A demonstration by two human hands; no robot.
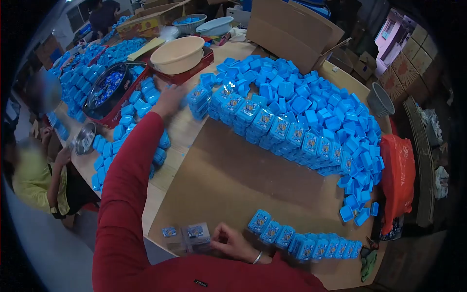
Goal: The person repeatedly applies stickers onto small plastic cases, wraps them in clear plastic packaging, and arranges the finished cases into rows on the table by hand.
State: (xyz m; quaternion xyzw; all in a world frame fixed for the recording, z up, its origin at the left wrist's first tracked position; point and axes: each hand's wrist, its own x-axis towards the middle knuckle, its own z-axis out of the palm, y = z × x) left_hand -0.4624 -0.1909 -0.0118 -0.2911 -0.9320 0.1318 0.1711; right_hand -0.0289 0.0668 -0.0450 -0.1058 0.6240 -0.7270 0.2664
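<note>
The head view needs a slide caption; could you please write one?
Left hand outstretched near stacked blue boxes, right hand beside a clear box.

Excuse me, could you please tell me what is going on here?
The person's left hand, blurred, is stretched out near the end of a long row of stacked, labelled blue boxes; any grip is unclear. The right hand is curled beside a labelled clear box. Loose blue tubs lie heaped behind the long row.

Pale wooden worktop [179,148], brown sheet [194,194] over its near part, smooth grey floor [80,243] at lower left, pale wall [57,18] at upper left, bright opening [388,30] at upper right, stacked cartons [417,54] beside it, dim surroundings.
</note>
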